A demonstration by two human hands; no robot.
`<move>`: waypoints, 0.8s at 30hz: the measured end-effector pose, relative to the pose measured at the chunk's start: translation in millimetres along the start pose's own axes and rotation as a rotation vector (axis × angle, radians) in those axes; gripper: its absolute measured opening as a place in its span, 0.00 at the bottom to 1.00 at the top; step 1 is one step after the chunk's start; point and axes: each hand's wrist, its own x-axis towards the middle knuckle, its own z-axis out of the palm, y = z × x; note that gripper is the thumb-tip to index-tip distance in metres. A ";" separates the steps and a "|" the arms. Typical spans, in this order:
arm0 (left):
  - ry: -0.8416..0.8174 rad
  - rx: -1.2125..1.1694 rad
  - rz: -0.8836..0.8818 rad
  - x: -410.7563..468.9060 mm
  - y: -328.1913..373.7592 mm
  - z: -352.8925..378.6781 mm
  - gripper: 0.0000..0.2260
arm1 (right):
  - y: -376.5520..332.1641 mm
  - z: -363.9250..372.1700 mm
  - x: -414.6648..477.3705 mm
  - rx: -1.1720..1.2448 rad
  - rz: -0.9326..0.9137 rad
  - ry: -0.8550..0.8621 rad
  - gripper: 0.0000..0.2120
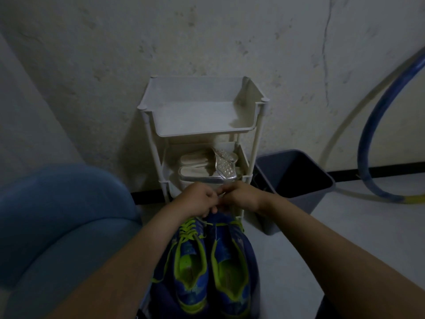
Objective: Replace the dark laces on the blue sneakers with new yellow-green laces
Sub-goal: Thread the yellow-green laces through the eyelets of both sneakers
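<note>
Two blue sneakers with yellow-green lining lie side by side below me, toes pointing away. The left sneaker (188, 268) carries a yellow-green lace (187, 230) threaded up its front. The right sneaker (232, 268) shows little lacing, only a yellow-green strand near its toe. My left hand (197, 200) and my right hand (239, 196) meet above the toes, fingers pinched together on something small and pale between them; what it is I cannot make out. No dark laces are visible.
A white tiered shelf (200, 132) stands against the wall just beyond my hands, with pale sandals (207, 166) on its lower tier. A dark bin (296, 187) sits to its right, a blue hoop (370, 134) leans on the wall, and a blue seat (57, 215) is at left.
</note>
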 end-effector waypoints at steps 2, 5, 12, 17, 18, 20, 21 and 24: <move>-0.029 -0.044 -0.015 2.0 -1.1 -2.0 0.16 | -1.3 -2.5 0.0 -0.069 0.015 0.018 0.09; -0.074 -0.089 -0.037 1.0 -1.6 -3.4 0.10 | 0.4 -6.3 -1.6 -0.214 0.025 0.053 0.08; 0.002 -0.041 -0.038 1.9 -8.1 6.5 0.07 | 5.6 -4.2 -1.1 -0.299 0.026 0.077 0.08; -0.048 0.031 -0.087 7.0 -15.7 20.1 0.03 | 19.0 0.4 1.8 -0.440 0.140 0.074 0.11; -0.057 0.068 -0.093 7.0 -18.2 23.2 0.03 | 23.3 2.4 2.9 -0.456 0.188 0.095 0.13; -0.063 0.202 -0.072 7.5 -25.7 29.2 0.10 | 28.7 6.6 2.7 -0.497 0.230 0.113 0.14; -0.061 0.285 -0.046 7.9 -29.6 32.2 0.14 | 31.6 7.9 2.9 -0.516 0.239 0.098 0.14; -0.104 0.401 -0.004 6.8 -34.8 39.2 0.22 | 41.3 11.3 4.5 -0.560 0.248 0.057 0.13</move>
